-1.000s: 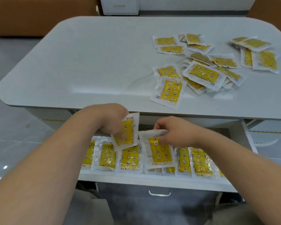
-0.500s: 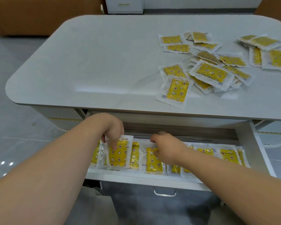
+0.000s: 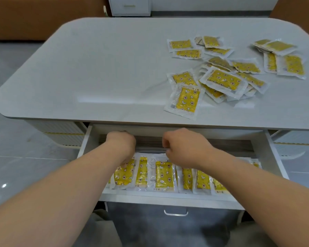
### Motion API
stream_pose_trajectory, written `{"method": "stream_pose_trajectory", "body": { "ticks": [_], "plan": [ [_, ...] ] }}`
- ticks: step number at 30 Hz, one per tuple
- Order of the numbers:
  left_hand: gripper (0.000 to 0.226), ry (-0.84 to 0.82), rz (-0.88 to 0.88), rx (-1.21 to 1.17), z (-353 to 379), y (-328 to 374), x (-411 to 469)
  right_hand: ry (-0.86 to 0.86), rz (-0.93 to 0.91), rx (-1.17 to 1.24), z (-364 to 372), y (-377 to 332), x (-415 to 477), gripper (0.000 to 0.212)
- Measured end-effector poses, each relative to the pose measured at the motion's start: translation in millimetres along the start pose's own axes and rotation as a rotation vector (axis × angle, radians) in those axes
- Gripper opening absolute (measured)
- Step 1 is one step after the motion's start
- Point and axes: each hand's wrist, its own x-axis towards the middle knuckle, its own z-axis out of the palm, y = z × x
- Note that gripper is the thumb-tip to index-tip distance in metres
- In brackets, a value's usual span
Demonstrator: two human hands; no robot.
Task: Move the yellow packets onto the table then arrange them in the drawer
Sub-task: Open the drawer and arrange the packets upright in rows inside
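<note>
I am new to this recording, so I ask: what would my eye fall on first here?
First, the loose heap of yellow packets on the right half of the grey table. Then the open drawer under its near edge, holding a row of packets, with the left hand and right hand over it.

Glossy grey tiled floor (image 3: 25,166), brown sofa (image 3: 43,16), white cabinet (image 3: 130,6) behind

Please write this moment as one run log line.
phase: arranging | drawer: open, packets in row | left hand: at left packet | right hand: at middle packet | table: loose packets
</note>
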Motion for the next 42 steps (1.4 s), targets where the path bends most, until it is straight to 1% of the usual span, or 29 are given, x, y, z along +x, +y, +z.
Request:
{"method": "stream_pose_trajectory", "body": {
  "ticks": [2,4,7,9,10,11,12,13,14,16,17,19,21,22,24,25,27,29,30,33,36,38,42],
  "plan": [
    [0.055,0.039,0.04,-0.053,-16.6,4.6,-13.7,0.059,0.052,0.046,-21.0,5.5,-6.6,0.012],
    [0.041,0.141,0.112,-0.184,-38.2,8.3,-32.3,0.169,0.147,0.113,-39.9,17.3,-10.5,0.018],
    [0.036,0.336,0.209,-0.391,-67.4,13.3,-60.6,0.449,0.322,0.171,-61.2,44.8,-9.0,0.023],
    [0.034,0.527,0.239,-0.495,-78.0,22.7,-71.8,0.662,0.381,0.114,-68.2,66.4,-5.4,0.021],
    [0.032,0.644,0.249,-0.524,-80.9,28.9,-73.2,0.746,0.367,0.05,-69.1,78.4,-2.1,0.021],
    [0.03,0.745,0.271,-0.542,-81.7,34.9,-71.6,0.774,0.348,-0.021,-68.4,90.3,1.6,0.027],
    [0.03,0.812,0.305,-0.536,-80.7,40.4,-66.3,0.736,0.336,-0.073,-66.6,100.9,5.4,0.039],
    [0.037,0.843,0.348,-0.492,-79.1,45.5,-58.9,0.656,0.337,-0.089,-65.2,109.3,8.0,0.05],
    [0.047,0.84,0.384,-0.417,-76.9,49.9,-50.8,0.56,0.352,-0.085,-62.7,115.8,10.9,0.057],
    [0.061,0.796,0.412,-0.294,-72.9,55.8,-37.4,0.42,0.38,-0.092,-55.6,123.7,15.4,0.061],
    [0.064,0.764,0.408,-0.263,-71.0,57.7,-32.2,0.414,0.378,-0.103,-51.5,126.2,16.6,0.058],
    [0.062,0.753,0.389,-0.232,-66.2,60.1,-23.9,0.518,0.341,-0.143,-48.4,126.2,17.0,0.047],
    [0.056,0.838,0.351,-0.191,-63.8,62.5,-21.5,0.638,0.306,-0.157,-49.8,124.2,16.6,0.035],
    [0.056,0.878,0.329,-0.188,-64.4,63.3,-21.5,0.669,0.298,-0.156,-50.5,124.0,16.4,0.03],
    [0.057,0.921,0.284,-0.182,-66.5,63.9,-22.0,0.677,0.311,-0.148,-50.3,123.4,16.4,0.024],
    [0.056,0.927,0.259,-0.155,-66.7,63.7,-22.0,0.671,0.326,-0.137,-49.6,122.4,16.5,0.025],
    [0.048,0.938,0.224,-0.117,-65.1,62.0,-20.3,0.656,0.365,-0.103,-47.9,118.8,16.9,0.038],
    [0.038,0.959,0.223,-0.146,-63.4,59.4,-18.4,0.633,0.417,-0.068,-48.8,114.5,17.5,0.053],
    [0.034,0.976,0.234,-0.179,-62.7,58.1,-17.5,0.612,0.438,-0.05,-49.8,113.2,18.0,0.055],
    [0.026,0.995,0.264,-0.274,-61.8,53.1,-14.7,0.562,0.462,-0.013,-51.3,109.3,17.9,0.047],
    [0.021,0.917,0.294,-0.397,-61.0,49.7,-15.8,0.549,0.477,0.011,-50.0,104.5,13.8,0.045],
    [0.026,0.89,0.283,-0.44,-61.9,48.1,-17.5,0.528,0.469,0.052,-49.5,100.7,11.7,0.047],
    [0.052,0.866,0.245,-0.453,-63.0,45.0,-17.2,0.53,0.486,0.193,-53.3,93.2,9.0,0.049]
  ]
}}
